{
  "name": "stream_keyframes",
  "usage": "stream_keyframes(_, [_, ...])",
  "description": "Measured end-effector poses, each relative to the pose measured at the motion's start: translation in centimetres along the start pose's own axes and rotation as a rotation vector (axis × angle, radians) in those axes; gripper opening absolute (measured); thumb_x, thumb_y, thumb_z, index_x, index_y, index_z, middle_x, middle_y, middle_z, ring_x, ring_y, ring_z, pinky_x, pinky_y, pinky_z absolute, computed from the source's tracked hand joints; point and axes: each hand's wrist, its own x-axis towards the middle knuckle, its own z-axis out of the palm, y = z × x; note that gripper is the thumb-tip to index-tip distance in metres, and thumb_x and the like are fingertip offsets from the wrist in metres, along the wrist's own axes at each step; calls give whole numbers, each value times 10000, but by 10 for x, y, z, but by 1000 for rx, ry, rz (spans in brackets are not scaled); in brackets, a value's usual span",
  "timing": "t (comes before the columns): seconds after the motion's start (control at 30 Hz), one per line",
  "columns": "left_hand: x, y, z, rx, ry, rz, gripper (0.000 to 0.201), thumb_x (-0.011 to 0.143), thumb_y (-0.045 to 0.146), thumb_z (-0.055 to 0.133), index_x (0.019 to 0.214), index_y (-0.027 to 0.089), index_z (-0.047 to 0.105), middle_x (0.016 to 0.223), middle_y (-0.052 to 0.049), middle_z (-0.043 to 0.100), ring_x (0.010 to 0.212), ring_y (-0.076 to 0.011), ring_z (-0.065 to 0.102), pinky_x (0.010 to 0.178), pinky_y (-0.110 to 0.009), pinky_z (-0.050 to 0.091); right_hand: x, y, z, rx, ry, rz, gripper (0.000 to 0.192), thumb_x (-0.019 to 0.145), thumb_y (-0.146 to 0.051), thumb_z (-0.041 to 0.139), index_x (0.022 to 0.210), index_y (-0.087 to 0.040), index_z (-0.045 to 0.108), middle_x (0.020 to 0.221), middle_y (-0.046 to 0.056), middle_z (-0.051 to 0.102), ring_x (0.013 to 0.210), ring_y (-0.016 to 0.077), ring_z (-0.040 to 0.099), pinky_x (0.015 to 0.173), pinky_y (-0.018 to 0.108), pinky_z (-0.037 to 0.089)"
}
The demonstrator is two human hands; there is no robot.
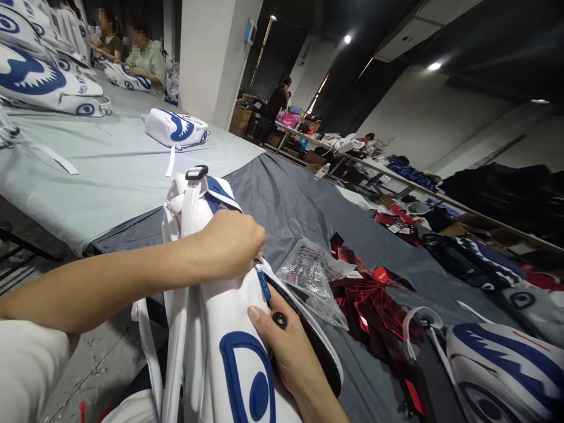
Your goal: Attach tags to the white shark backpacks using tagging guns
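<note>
A white backpack (229,305) with a blue eye patch stands tilted in front of me. Its zipped side gapes, showing a dark lining. Across its upper part reaches my left hand (235,241), curled into a fist at the zipper edge; the fingers' inner side is hidden. Just below that fist hangs a blue zipper pull (263,284). My right hand (288,346) grips the edge of the opening, thumb outside and the other fingers partly inside. A small round black knob (279,320) shows beside the thumb; what it belongs to is hidden.
Clear plastic bags (311,273) and dark red tags (374,299) lie on the grey cloth (282,188). Another white backpack (506,364) rests at right. One more small backpack (176,127) sits on the pale table, with a pile (39,76) at left. Co-workers sit behind.
</note>
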Motion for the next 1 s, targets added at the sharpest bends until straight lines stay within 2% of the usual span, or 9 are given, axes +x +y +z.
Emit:
stream_keyframes(0.1, [-4,-12,-9,-66,-35,96,266,874,355,570,1025,216,739,1008,-117,753,975,-300,693,776,-377,483,0,-3,8,-67,-24,-12,565,814,-464,762,1332,-283,628,1269,55,684,1098,242,652,1021,385,484])
stream_keyframes(0.17, [-3,-17,-13,-87,-110,161,280,882,369,571,1067,238,734,1093,-95,748,1091,-286,655,882,-373,457,-1,-3,10,-107,-51,-21,544,830,-461,749,1329,-278,634,1301,54,667,1140,246,634,1051,390,466])
stream_keyframes(0.23, [0,-18,-16,-70,-203,168,249,893,326,542,990,239,755,1041,-85,761,1043,-264,667,853,-349,450,-1,2,8,-104,-75,-5,575,831,-464,749,1359,-283,608,1307,53,663,1157,250,628,1059,399,464])
stream_keyframes(0.3, [2,-15,-16,-44,-233,153,246,874,241,516,881,220,761,911,-89,765,869,-243,690,697,-323,437,0,10,6,-85,-45,21,630,822,-472,758,1397,-296,569,1287,50,673,1162,252,627,1045,397,477])
stream_keyframes(0.4, [1,-9,-13,-18,-165,177,234,796,147,521,816,187,750,779,-100,739,711,-240,677,534,-309,341,3,20,7,-10,-11,17,718,801,-444,783,1450,-321,503,1292,40,670,1165,251,626,1031,389,488])
stream_keyframes(0.5, [-3,-6,-9,-15,-89,177,200,759,126,544,781,175,737,734,-100,724,681,-239,674,503,-297,287,6,23,16,155,-41,-42,755,796,-393,782,1477,-340,461,1314,32,659,1165,259,629,1049,411,478])
stream_keyframes(0.63, [-10,-10,-7,-51,-9,142,166,740,120,556,703,176,708,730,-92,723,668,-228,668,495,-302,244,12,25,29,276,46,-109,685,811,-389,747,1448,-311,509,1233,35,704,1194,277,619,1073,432,464])
stream_keyframes(0.8, [-19,-15,-4,-158,63,81,189,809,173,543,700,191,696,724,-77,727,673,-220,668,515,-303,253,15,34,22,229,33,-92,658,788,-422,766,1394,-246,577,1088,60,753,1153,301,648,1074,467,465])
stream_keyframes(1.0, [-29,-19,-3,-235,86,53,218,866,228,548,705,194,691,720,-68,721,699,-223,671,541,-304,279,21,47,2,38,-53,-163,596,857,-449,714,1403,-259,568,1078,60,755,1189,273,625,1138,474,394])
